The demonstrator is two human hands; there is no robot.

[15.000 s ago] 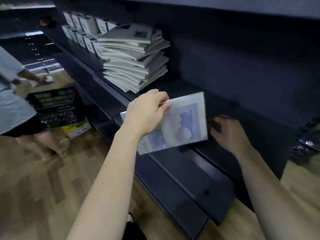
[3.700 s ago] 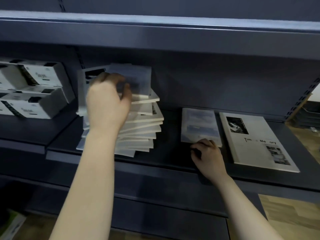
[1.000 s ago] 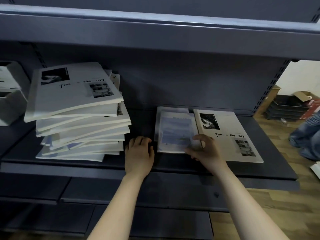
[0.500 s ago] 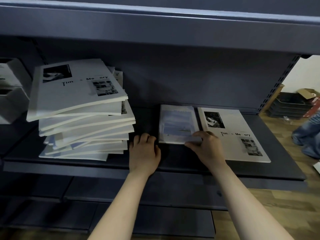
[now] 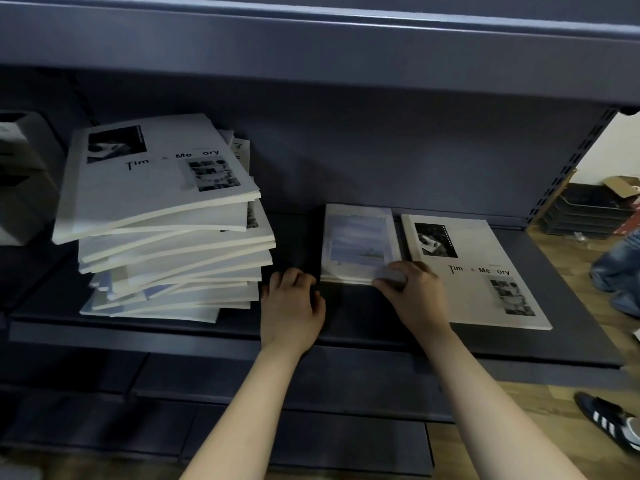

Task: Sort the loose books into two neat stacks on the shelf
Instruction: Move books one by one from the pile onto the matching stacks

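Three groups of books are being kept on one dark shelf point(image 5: 346, 317) in the head view. They are a crooked pile point(image 5: 162, 220) at ten o'clock, a small stack point(image 5: 358, 242) of blue covers toward one o'clock, and a single white book point(image 5: 474, 271) at three o'clock. The white book is lying just beside the small stack without overlapping it. The crooked pile's edges are jutting out several ways, and its books cannot be counted exactly.

Two hands are being held at the shelf's front. The left hand point(image 5: 291, 308) is being rested on bare shelf between the crooked pile and the small stack, fingers loosely bent, nothing held. The small stack's near right corner is being pinched narrowly by the right hand point(image 5: 414, 292). Open shelf is being left along the front edge and past the white book at four o'clock.
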